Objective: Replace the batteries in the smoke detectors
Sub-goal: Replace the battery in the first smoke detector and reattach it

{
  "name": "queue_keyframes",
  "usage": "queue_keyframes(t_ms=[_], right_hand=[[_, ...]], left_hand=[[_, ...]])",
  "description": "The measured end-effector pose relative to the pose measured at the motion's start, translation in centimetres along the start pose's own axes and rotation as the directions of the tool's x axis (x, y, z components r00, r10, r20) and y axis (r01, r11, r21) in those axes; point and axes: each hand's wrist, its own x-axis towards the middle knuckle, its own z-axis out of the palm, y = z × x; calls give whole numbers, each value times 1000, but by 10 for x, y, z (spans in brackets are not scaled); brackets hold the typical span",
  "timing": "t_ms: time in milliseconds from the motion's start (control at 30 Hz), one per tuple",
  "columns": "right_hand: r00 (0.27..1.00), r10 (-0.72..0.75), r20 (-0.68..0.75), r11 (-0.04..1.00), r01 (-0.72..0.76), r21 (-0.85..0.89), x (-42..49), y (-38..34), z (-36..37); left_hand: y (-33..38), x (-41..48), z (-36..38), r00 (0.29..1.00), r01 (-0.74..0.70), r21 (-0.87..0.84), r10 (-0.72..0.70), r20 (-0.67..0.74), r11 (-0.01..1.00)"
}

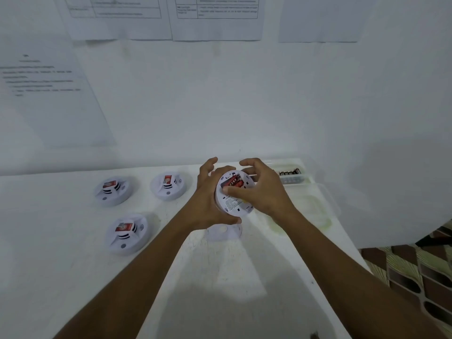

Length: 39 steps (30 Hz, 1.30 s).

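Over on the left of the white table [61,241], three smoke detectors sit face up with red labels showing: the far-left detector [112,190], the near detector [127,232] in front of it, and the back-row detector [168,185] just to the right. Moving in, here's the left hand [208,204], wrapped round the rim of the held detector [236,204], thumb hooked under its lower edge, index finger sticking up free behind. That unit is up off the table, tilted with its back toward the camera, compartment open, red batteries [232,183] sitting inside. Beneath it on the table lies a white round cover [223,231]. Now the right hand [266,194]: thumb laid across the detector's back, tip pressing just under the red batteries, fingers arched over the far rim, clasping the unit from the right. Further right, by the wall, a clear tray [293,181] holds a row of dark spare batteries [289,172], and nearer lies a clear container [308,211], flat on the table.
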Motion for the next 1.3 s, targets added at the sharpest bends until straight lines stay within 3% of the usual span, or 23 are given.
queue_keyframes(t_ms=[233, 467, 600, 700, 800, 867, 1000, 1133, 1200, 1300], right_hand=[[998, 22, -58, 998, -18, 65, -17, -7, 19], [998, -11, -58, 986, 21, 165, -22, -8, 23], [1000, -6, -8, 974, 7, 227, -24, 15, 31], [996, -86, -3, 996, 86, -4, -27, 45, 41], [961, -149, 233, 905, 227, -360, -30, 68, 51], [923, -136, 360, 823, 308, -478, -31, 74, 55], [903, -140, 406, 716, 376, -588, -33, 73, 56], [881, -254, 398, 591, 468, -657, -41, 71, 52], [891, -305, 337, 638, 454, -622, -46, 71, 48], [947, -286, 145, 808, 320, -495, -52, 66, 36]], left_hand=[[1, -23, -10, 999, -24, 40, 23, 39, 999], [8, -38, -23, 992, -55, -41, 59, 111, 998], [-12, -53, -40, 992, 18, 30, -21, 123, 999], [-29, -69, -56, 986, 110, 52, -115, 118, 993], [-36, -82, -66, 983, 125, 90, -136, 124, 988], [-37, -89, -70, 980, 148, 99, -159, 119, 984], [-37, -98, -74, 975, 182, 87, -192, 115, 979], [-34, -104, -75, 976, 184, 79, -192, 102, 980], [-34, -105, -74, 976, 189, 59, -194, 96, 980], [-34, -106, -71, 975, 200, 41, -203, 90, 979]])
